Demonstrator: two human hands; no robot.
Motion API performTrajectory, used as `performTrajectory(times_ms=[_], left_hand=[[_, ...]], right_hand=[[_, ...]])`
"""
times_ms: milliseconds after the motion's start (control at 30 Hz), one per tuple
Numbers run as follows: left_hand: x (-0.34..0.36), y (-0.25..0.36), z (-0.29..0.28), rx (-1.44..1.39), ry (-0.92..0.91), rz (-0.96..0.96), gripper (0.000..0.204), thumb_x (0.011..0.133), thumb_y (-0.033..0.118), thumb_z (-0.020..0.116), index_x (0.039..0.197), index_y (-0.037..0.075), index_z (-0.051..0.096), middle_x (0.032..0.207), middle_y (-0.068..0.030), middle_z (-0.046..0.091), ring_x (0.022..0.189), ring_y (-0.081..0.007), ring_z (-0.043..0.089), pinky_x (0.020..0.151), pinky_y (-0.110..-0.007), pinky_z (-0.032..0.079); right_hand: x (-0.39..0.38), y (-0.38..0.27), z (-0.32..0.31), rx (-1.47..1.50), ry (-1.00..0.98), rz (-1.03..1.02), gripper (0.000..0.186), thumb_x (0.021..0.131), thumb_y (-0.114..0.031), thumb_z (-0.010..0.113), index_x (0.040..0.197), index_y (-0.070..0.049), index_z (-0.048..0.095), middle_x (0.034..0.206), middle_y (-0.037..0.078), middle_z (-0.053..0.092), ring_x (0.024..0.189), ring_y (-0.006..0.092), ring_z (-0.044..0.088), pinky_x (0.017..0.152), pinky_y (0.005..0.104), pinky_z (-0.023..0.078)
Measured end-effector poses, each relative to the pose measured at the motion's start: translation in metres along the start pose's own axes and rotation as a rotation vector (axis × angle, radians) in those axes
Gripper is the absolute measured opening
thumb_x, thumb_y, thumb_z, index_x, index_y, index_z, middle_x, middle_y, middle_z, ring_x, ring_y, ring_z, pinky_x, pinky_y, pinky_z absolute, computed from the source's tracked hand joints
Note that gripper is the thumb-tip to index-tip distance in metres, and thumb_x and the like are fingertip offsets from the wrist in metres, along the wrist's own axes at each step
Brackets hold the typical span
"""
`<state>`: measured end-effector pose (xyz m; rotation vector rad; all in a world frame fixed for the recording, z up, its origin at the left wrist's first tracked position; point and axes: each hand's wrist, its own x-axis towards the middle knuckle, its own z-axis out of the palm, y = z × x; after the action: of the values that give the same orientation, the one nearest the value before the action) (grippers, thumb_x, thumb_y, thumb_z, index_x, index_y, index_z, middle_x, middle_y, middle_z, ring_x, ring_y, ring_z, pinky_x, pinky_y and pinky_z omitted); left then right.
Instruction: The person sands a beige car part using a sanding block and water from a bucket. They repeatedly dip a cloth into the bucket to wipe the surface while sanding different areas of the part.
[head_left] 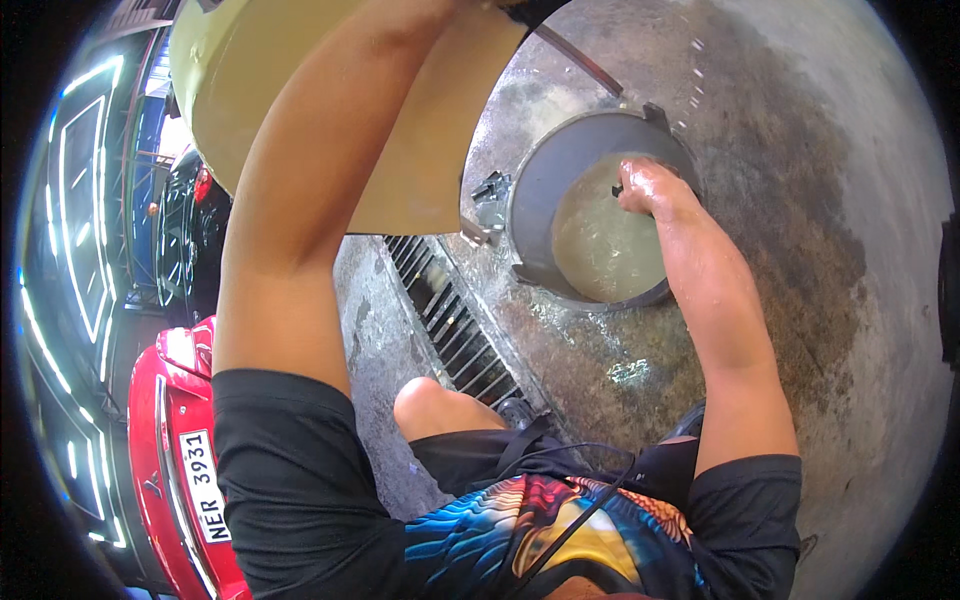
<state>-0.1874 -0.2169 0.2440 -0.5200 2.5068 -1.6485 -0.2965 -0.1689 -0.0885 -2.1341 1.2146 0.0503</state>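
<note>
My right hand is closed in a fist over a large round grey tub. A small dark bit shows at its fingers, but I cannot make out what it is. The hand and wrist look wet. Cloudy, pale water lies in the tub. My left arm reaches up across a large, smooth beige panel; the hand itself is beyond the upper edge. A dark thing shows by the panel's top corner, near where that arm leaves the picture.
A metal floor grate runs between the panel and my knee. Small grey hardware sits beside the tub. The concrete floor is wet in patches. A red car and a black car stand at the left.
</note>
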Motion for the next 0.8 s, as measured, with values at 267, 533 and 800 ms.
performTrajectory(times_ms=[267,533,800], left_hand=[[-0.062,0.074,-0.002,-0.053,-0.212,0.195,0.012,0.086,0.024,0.075,0.097,0.018,0.074,0.097,0.0024,0.072,0.103,-0.0186,0.071,0.081,-0.039,0.055],[-0.181,0.124,-0.084,-0.232,-0.311,0.065,0.008,0.082,0.024,0.071,0.084,0.017,0.067,0.090,0.0030,0.064,0.096,-0.0174,0.065,0.076,-0.038,0.051],[-0.267,0.165,-0.127,-0.375,-0.454,-0.001,0.008,0.082,0.024,0.068,0.083,0.017,0.065,0.088,0.0027,0.062,0.092,-0.0177,0.063,0.081,-0.039,0.050]], right_hand=[[0.003,0.002,-0.005,-0.011,0.001,-0.004,0.040,0.084,-0.013,0.069,0.122,-0.008,0.077,0.124,0.022,0.075,0.116,0.0392,0.072,0.098,0.0491,0.058],[0.006,0.004,-0.006,-0.034,-0.047,-0.021,0.042,0.085,-0.011,0.068,0.125,-0.005,0.075,0.128,0.021,0.074,0.123,0.0391,0.069,0.102,0.0465,0.057],[-0.001,0.000,-0.002,-0.067,-0.027,0.002,0.041,0.085,-0.013,0.069,0.124,-0.004,0.076,0.128,0.023,0.073,0.122,0.0394,0.070,0.101,0.0472,0.057]])
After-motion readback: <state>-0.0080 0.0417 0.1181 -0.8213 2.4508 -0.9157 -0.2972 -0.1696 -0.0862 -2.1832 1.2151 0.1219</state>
